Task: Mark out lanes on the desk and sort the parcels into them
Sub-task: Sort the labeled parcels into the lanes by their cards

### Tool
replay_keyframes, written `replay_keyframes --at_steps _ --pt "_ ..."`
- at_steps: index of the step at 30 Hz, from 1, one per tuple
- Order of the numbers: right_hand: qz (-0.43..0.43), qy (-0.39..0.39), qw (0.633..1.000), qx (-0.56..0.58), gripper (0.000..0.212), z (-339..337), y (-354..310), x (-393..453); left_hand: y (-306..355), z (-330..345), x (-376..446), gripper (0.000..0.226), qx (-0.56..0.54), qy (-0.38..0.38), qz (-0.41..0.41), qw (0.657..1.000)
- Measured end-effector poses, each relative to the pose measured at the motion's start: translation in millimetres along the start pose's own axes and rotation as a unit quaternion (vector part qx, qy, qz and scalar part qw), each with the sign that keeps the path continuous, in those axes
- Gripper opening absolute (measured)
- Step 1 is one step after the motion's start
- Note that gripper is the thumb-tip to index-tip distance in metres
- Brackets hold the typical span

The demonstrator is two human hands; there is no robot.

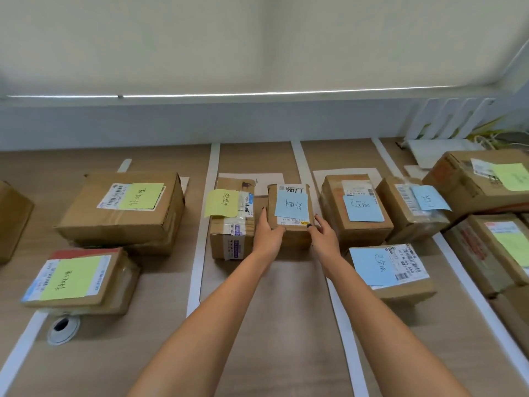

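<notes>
Small cardboard parcel, box-shaped and matte brown, bearing a blue sticky note and a white printed label, stood on the wood-grain desk between two white tape strips. Left of this parcel, touching it, stood a taller taped carton with a yellow note; right of it, across a strip, a carton with a blue note. Left hand and right hand, arms outstretched, gripped the parcel's near corners with curled fingers
</notes>
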State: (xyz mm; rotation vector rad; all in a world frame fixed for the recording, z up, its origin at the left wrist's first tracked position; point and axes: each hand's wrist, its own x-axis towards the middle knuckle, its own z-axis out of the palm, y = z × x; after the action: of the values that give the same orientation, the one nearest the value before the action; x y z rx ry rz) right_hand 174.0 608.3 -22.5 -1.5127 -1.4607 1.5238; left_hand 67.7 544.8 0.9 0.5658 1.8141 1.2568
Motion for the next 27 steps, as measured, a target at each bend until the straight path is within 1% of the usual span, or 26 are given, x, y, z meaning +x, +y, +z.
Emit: replay_keyframes --at_steps 4,9,13,19,27 --pt "-0.002 0.01 1.0 0.019 0.054 -9 -23 -29 19 -7 -30 0.068 0.0 0.0 0.021 1.0" --pt "-0.043 -0.035 0.998 0.016 0.061 -20 -59 -96 47 -24 -89 0.065 -0.005 -0.016 0.056 0.998" --pt "-0.071 -0.069 0.995 0.01 0.066 -22 -80 -156 60 -48 -142 0.064 -0.008 -0.014 0.084 0.996" --pt "-0.102 -0.085 0.991 -0.007 0.071 -18 -96 -237 65 -92 -216 0.066 -0.021 0.02 0.125 0.992" --pt "-0.137 -0.087 0.987 -0.021 0.07 5 -109 -319 58 -146 -290 0.063 -0.014 0.025 0.147 0.989"
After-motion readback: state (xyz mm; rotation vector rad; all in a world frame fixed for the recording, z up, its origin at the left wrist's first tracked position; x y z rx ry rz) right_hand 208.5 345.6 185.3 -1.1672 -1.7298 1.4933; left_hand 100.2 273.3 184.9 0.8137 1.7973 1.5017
